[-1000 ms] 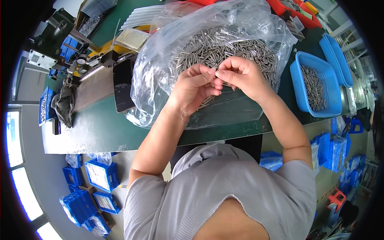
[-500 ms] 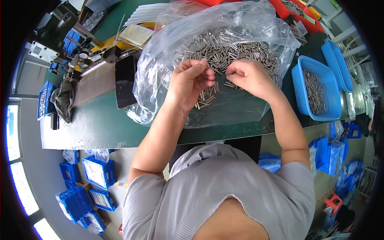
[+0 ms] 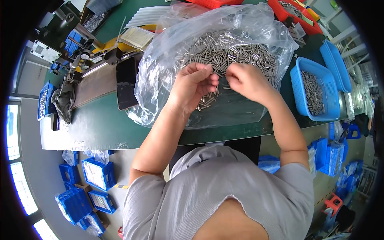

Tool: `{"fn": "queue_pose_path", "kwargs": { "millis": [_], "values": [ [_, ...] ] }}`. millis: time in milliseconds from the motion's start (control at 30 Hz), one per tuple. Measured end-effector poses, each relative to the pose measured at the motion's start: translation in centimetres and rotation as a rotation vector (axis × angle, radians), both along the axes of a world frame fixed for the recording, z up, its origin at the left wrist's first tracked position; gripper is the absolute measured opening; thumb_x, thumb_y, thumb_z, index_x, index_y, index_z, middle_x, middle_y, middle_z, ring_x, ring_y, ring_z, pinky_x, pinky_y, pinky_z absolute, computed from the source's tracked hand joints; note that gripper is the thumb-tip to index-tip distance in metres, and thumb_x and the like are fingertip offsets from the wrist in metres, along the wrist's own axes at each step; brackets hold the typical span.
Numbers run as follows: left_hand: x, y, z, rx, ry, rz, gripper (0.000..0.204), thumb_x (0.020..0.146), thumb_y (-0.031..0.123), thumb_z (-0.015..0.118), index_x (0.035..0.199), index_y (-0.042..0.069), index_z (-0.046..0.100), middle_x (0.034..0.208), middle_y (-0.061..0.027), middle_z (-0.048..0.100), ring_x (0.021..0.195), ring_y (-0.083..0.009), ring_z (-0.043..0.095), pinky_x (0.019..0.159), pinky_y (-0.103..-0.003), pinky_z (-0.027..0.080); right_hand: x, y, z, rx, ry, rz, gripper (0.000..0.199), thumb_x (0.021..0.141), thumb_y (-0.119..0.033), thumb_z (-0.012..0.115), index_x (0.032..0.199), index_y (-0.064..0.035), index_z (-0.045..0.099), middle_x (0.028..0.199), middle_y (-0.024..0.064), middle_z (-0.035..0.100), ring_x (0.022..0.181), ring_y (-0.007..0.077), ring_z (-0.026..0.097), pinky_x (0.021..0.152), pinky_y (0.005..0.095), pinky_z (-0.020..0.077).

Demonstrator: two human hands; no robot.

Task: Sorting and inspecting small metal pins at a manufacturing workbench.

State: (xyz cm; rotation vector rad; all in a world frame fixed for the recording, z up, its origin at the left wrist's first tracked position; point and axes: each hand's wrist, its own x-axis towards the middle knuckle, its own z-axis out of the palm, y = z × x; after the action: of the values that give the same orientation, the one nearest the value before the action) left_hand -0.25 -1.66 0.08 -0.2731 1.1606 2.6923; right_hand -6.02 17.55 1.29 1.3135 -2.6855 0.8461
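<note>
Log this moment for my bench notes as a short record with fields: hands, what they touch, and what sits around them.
Setting: green workbench seen from the head camera
Left hand: fingers curled over a clump of small metal pins, in contact with them
Right hand: fingers bent down at the pin heap; whether its grip is closed on any pin cannot be told
Pins lie on: clear plastic bag, spread open
Right of the bag: blue basket with more pins
Left of the bag: dark phone, lying flat
Far edge: red trays
</note>
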Motion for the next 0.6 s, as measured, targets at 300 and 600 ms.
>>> {"fn": "queue_pose_path", "kwargs": {
  "millis": [300, 600],
  "values": [
    [0.1, 0.3, -0.4, 0.088, -0.031, -0.228, 0.011, 0.091, 0.012, 0.051, 0.090, 0.001, 0.055, 0.083, -0.0127, 0.062, 0.072, -0.0192, 0.062, 0.064, -0.028, 0.052, 0.7, -0.6, 1.3, -0.629, -0.755, -0.044, 0.009, 0.087, -0.008, 0.054, 0.087, 0.0005, 0.056, 0.080, 0.0005, 0.059, 0.076, 0.0080, 0.059, 0.069, 0.0211, 0.0464],
    [0.2, 0.4, -0.5, 0.111, -0.015, -0.233, 0.012, 0.091, 0.011, 0.051, 0.089, 0.001, 0.055, 0.082, -0.0132, 0.063, 0.071, -0.0194, 0.062, 0.064, -0.028, 0.053, 0.9, -0.6, 1.3, -0.618, -0.670, 0.004, 0.007, 0.086, -0.007, 0.057, 0.088, 0.0001, 0.057, 0.080, -0.0007, 0.059, 0.074, 0.0048, 0.056, 0.065, 0.0189, 0.0446]
  ]
}}
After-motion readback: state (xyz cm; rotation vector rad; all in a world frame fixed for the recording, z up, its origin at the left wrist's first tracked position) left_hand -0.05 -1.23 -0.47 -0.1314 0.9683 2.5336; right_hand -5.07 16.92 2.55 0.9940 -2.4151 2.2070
